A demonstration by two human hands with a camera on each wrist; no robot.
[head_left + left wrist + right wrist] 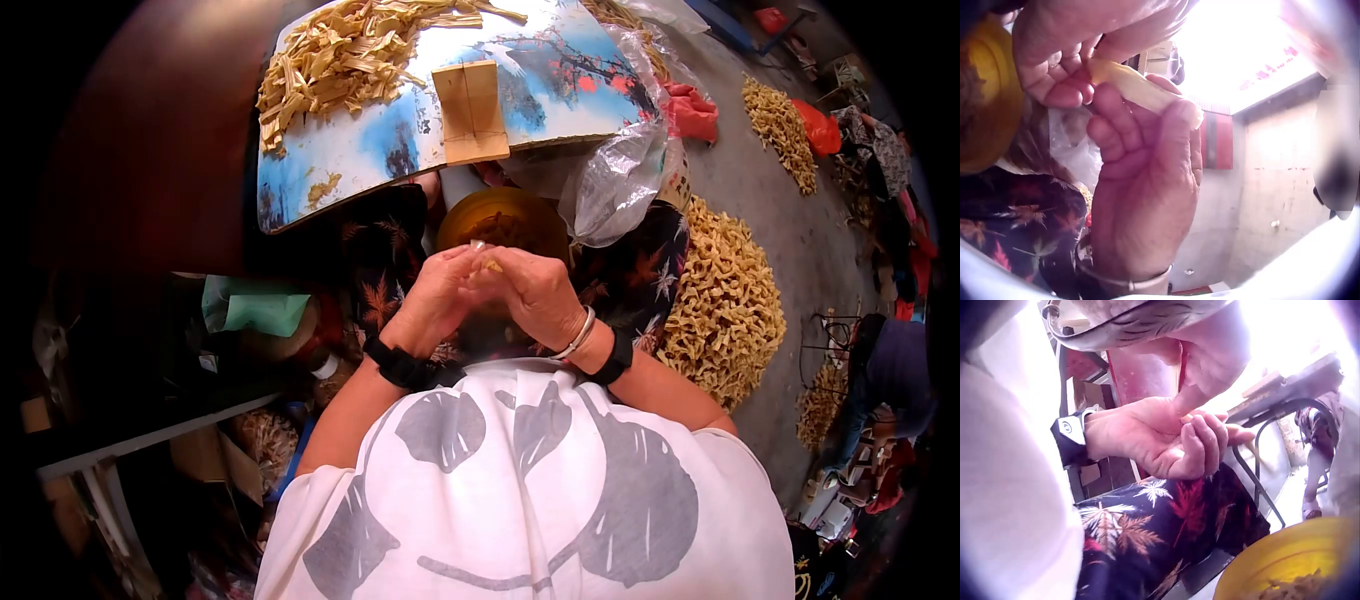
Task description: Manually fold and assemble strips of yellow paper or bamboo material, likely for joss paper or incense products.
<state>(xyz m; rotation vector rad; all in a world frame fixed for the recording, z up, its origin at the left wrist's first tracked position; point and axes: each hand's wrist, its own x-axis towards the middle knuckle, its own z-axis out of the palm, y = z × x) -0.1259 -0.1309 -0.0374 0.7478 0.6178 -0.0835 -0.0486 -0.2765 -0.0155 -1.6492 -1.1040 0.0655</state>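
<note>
Both hands meet above a yellow bowl [500,215] in the head view. A pale yellow strip [1141,90] runs between them in the left wrist view. My right hand [543,298], with a bangle at the wrist, pinches it, the thumb lying along one end. My left hand [435,298] has curled fingers around the other end. Seen in the right wrist view, the left hand [1147,437] has its palm up, and the right hand [1213,359] reaches over it from above. Part of the strip is hidden by the fingers.
A painted board [390,145] ahead carries a heap of yellow strips [335,60] and a wooden block [470,110]. Clear plastic [620,185] hangs at its right edge. Piled knotted pieces [725,300] lie at the right; another person [895,370] is farther right.
</note>
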